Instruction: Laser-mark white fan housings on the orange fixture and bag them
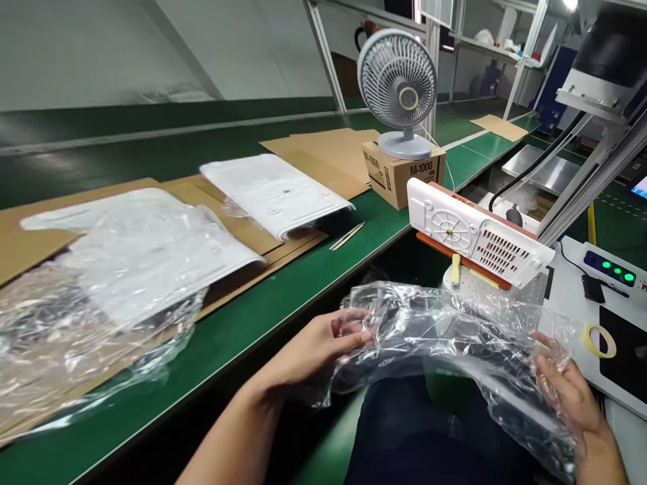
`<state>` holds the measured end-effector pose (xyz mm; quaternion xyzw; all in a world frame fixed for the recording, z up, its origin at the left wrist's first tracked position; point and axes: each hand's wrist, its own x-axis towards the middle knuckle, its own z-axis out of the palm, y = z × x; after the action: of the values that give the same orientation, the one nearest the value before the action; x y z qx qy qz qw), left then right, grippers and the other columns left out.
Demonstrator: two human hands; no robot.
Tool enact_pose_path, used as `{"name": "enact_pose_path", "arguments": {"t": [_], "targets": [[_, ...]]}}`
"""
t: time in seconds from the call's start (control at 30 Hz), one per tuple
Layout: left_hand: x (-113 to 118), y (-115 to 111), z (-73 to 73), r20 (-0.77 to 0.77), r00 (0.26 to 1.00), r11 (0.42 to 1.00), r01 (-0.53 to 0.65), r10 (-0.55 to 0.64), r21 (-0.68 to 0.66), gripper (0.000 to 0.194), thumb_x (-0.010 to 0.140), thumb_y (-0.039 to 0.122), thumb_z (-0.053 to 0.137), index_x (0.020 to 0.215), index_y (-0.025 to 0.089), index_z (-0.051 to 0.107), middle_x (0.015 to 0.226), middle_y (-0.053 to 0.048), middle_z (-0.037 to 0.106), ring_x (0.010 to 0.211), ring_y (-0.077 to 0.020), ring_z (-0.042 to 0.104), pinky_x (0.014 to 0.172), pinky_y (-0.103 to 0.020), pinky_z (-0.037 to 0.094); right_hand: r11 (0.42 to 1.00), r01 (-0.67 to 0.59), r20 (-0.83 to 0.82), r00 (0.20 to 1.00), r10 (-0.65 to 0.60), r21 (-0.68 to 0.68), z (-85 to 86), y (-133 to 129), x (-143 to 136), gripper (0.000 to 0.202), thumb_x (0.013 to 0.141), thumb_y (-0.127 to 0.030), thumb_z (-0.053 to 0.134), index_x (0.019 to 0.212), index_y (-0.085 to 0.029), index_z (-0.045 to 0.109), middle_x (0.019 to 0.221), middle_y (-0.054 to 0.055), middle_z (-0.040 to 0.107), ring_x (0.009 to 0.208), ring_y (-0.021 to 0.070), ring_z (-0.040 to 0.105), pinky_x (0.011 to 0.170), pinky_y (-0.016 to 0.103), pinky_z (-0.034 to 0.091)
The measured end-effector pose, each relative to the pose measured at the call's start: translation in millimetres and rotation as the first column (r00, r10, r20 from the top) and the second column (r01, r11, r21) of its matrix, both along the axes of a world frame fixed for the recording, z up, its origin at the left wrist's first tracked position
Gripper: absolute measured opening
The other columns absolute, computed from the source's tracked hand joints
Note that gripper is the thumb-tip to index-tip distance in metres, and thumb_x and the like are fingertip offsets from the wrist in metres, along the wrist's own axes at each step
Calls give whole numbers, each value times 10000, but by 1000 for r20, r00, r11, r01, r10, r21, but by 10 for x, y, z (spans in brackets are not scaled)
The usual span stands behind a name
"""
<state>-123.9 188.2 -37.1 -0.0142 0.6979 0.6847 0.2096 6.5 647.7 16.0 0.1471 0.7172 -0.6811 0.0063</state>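
Note:
A clear plastic bag (429, 330) stretches between my two hands above my lap. My left hand (323, 343) pinches its left end, fingers and thumb pressed on the film. Its right end is gripped by my right hand (569, 384), partly behind the film. Beyond the bag, a white panel with a round grille and slots (480, 232) stands tilted on a fixture. On the green bench (303, 289), one white panel (275, 192) lies bare on cardboard, while another white panel (146, 249) lies nearer with crumpled clear film over it.
A grey fan (399, 87) stands on a cardboard box (404, 172) at the bench's far part. Thin sticks (347, 236) lie near the bench edge. At right are a yellow tape roll (600, 341), a button box (609, 268) and a slanted metal frame (591, 168).

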Motion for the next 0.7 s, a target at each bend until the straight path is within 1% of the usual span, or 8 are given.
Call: {"name": "enact_pose_path", "arguments": {"t": [0.07,0.13,0.2,0.3,0.4,0.53,0.6,0.7], "targets": [[-38,48,-17,-31,998,998,-59,59,15,543,743,545,967,1041,131,780,747,-76,745,579,-188,624,502,-249,478,1000,11,25,1000,-12,27,86,104,50,759,968,-628,825,1602,-291,578,832,-12,632,515,84,360,450,201,308],[-47,157,12,-101,974,976,-195,204,93,530,756,593,942,999,147,787,709,-45,703,577,-186,609,497,-256,482,993,64,-5,998,-63,103,130,109,42,736,974,-651,811,1583,-289,612,856,4,655,594,121,480,511,215,419],[-14,368,59,-185,920,935,-320,346,154,565,789,619,906,1088,158,776,715,-24,684,578,-184,605,506,-262,495,975,86,-64,995,-74,204,107,-23,-29,697,965,-685,805,1519,-279,682,1074,71,746,920,235,682,784,320,613],[132,851,117,-343,875,939,-328,342,101,524,939,595,755,1227,157,736,771,-29,692,594,-178,595,550,-282,512,975,25,-85,996,-6,221,-27,-434,-180,670,1000,-730,732,1518,-308,677,1577,90,609,1457,368,547,1239,547,480],[336,1352,160,-445,896,1000,-3,-10,-29,630,985,479,703,1533,185,600,1143,-118,759,838,-234,704,763,-357,613,997,-80,-99,992,81,8,-174,-895,-291,781,990,-727,753,1630,-341,527,1699,80,487,1451,365,579,1262,579,468],[484,1695,241,-535,686,847,518,-493,-117,965,890,373,827,1734,235,380,1737,-199,437,1514,-386,530,1250,-523,475,989,-82,-176,983,59,-124,-293,-1146,-387,843,860,-591,958,1523,-256,560,1506,127,663,1376,344,645,1233,508,505],[468,1685,290,-556,589,752,650,-587,-106,819,927,376,803,1676,230,503,1773,-185,402,1594,-397,453,1303,-545,415,995,86,-183,979,-94,-51,-348,-1036,-420,713,874,-562,950,1406,-219,623,1348,117,741,1275,330,697,1175,487,539],[315,1507,321,-543,582,694,720,-605,-3,454,1016,403,719,1420,201,758,1472,-172,724,1307,-347,715,1146,-478,564,958,274,-216,944,-251,82,-436,-598,-404,638,895,-617,900,1320,-202,665,1228,106,771,1119,314,737,1039,460,595]]}}
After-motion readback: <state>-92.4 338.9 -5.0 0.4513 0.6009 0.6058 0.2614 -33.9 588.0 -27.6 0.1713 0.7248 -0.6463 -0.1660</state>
